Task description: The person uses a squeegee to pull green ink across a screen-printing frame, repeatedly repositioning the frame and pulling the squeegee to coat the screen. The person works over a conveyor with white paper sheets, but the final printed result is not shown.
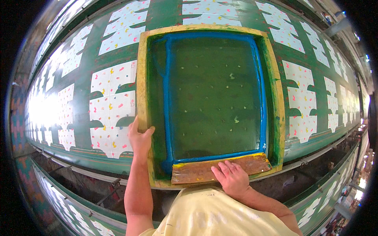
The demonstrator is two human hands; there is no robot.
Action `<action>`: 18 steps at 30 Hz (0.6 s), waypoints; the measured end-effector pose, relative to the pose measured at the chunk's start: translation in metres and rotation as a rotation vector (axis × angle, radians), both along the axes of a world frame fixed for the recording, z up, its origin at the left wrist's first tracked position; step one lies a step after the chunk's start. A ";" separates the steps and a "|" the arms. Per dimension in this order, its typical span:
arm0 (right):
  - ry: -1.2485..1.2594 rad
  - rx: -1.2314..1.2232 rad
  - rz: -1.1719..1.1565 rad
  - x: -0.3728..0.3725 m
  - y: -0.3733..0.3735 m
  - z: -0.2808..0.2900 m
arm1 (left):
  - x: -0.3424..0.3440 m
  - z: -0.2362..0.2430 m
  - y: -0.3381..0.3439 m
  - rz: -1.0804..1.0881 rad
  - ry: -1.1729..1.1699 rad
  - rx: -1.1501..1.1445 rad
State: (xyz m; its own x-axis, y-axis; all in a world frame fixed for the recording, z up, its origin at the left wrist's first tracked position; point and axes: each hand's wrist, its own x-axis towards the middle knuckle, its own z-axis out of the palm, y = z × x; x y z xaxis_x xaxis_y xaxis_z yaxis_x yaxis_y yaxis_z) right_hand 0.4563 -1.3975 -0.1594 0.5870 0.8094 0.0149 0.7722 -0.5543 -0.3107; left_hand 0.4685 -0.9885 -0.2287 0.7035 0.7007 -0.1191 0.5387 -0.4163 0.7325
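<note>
Nearest, the right hand [233, 177] lays its fingers over a wooden board [193, 172] inside a wooden frame's [278, 98] near end; whether they grip, I cannot tell. The left hand [140, 137] pinches the frame's left rail. Beyond, printed white pieces [112, 106] lie on the green desk [81, 114].

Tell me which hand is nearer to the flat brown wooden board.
Right. The right hand rests on the flat brown wooden board. The left hand is farther off, at the left side of the yellowish rectangular wooden frame.
</note>
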 end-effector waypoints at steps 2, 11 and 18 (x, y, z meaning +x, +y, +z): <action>-0.059 0.006 0.001 0.022 0.009 0.000 | 0.001 0.001 -0.002 0.016 -0.020 -0.027; -0.218 0.083 -0.006 0.240 0.088 -0.028 | 0.002 0.003 -0.002 0.037 -0.001 -0.036; -0.351 0.119 -0.038 0.399 0.150 -0.046 | 0.006 0.006 -0.009 0.045 -0.014 0.032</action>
State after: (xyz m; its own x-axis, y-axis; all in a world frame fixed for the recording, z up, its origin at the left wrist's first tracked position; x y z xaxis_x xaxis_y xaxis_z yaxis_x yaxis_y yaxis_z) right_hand 0.8555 -1.2477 -0.2052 0.5587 0.7680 0.3132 0.8229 -0.5602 -0.0944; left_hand 0.4741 -0.9971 -0.2230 0.6723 0.7352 -0.0867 0.5472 -0.4147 0.7271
